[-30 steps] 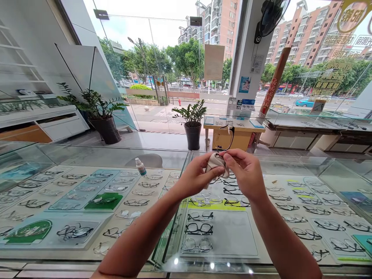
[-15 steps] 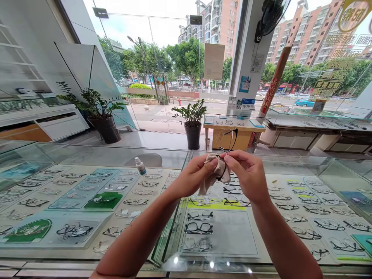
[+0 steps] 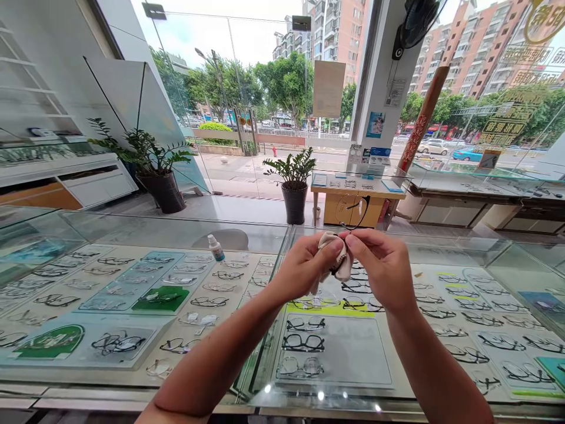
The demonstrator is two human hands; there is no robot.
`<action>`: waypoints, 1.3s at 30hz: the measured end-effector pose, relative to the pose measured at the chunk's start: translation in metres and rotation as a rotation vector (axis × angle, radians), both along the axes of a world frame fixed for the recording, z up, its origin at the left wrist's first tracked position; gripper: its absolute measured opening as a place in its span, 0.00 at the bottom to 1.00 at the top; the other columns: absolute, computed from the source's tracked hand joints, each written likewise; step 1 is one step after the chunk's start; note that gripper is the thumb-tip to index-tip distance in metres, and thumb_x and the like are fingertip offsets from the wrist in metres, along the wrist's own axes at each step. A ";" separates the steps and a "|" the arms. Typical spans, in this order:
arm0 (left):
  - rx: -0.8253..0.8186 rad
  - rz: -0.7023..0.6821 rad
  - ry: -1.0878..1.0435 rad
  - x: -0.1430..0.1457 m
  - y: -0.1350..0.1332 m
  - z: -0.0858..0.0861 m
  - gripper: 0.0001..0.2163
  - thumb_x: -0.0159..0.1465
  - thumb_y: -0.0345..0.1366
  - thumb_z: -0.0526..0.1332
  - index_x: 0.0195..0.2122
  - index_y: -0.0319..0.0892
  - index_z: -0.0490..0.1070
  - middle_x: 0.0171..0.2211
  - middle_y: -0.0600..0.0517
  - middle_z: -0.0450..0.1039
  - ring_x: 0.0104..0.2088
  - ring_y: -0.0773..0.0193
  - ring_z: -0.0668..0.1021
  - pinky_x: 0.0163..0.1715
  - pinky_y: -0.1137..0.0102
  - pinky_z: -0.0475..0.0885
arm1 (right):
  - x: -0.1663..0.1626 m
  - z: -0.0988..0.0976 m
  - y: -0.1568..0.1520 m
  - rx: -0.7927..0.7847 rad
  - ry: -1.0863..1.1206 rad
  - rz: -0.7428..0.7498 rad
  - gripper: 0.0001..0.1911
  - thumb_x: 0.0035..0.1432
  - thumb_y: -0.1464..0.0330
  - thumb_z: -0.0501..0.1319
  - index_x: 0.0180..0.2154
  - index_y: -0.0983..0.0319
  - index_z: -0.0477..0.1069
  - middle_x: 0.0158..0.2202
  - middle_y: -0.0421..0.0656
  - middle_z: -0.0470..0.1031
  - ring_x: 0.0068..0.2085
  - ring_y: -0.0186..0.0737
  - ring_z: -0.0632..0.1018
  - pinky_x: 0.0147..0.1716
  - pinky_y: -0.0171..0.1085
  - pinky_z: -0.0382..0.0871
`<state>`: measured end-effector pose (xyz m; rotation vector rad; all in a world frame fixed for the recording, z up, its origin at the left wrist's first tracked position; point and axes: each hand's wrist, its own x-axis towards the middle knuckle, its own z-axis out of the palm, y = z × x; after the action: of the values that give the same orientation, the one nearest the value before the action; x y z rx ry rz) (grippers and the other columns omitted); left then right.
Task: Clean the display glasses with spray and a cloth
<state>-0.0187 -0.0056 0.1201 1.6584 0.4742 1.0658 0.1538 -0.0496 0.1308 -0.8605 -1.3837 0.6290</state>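
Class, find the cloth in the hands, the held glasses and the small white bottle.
Cloth [image 3: 344,271], head view: its lower fold.
Held glasses [image 3: 366,208], head view: the dark upper rim.
White bottle [image 3: 216,249], head view: its body.

Off-white cloth [image 3: 342,271]: 1. Dark-rimmed eyeglasses [image 3: 365,214], held: 1 pair. Pale rectangular tray [image 3: 357,368]: 1, bearing 3 pairs of clear-lensed spectacles [image 3: 303,343]. Grass-green display pads [image 3: 178,300]: 2. White plastic spray bottle [image 3: 216,248], blue-labelled: 1. Potted leafy plants [image 3: 293,169]: 2. Large dark pots [image 3: 295,204]: 2. Black wall fan [image 3: 421,25]: 1.
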 end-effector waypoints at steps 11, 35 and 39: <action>-0.154 -0.345 0.155 -0.034 0.008 0.022 0.15 0.68 0.48 0.71 0.46 0.41 0.77 0.35 0.48 0.79 0.32 0.64 0.79 0.33 0.70 0.75 | -0.002 0.002 0.000 -0.028 -0.029 -0.016 0.09 0.68 0.61 0.69 0.41 0.56 0.87 0.39 0.43 0.89 0.38 0.42 0.85 0.40 0.41 0.80; 0.002 -0.002 0.035 0.005 0.005 -0.002 0.20 0.72 0.55 0.64 0.39 0.41 0.74 0.30 0.52 0.75 0.28 0.68 0.71 0.28 0.72 0.67 | -0.004 -0.001 0.012 -0.086 0.094 0.066 0.07 0.67 0.62 0.68 0.37 0.56 0.83 0.34 0.40 0.82 0.34 0.38 0.77 0.35 0.38 0.73; -0.018 0.096 0.008 0.008 0.003 0.000 0.25 0.72 0.60 0.62 0.31 0.41 0.70 0.24 0.56 0.66 0.24 0.71 0.65 0.24 0.73 0.62 | -0.005 -0.001 0.014 -0.061 0.103 0.102 0.08 0.66 0.62 0.68 0.34 0.56 0.81 0.31 0.38 0.78 0.33 0.37 0.75 0.36 0.38 0.72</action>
<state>-0.0103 -0.0028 0.1204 1.6380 0.5717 1.1228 0.1491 -0.0353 0.1295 -0.7985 -1.3267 0.7874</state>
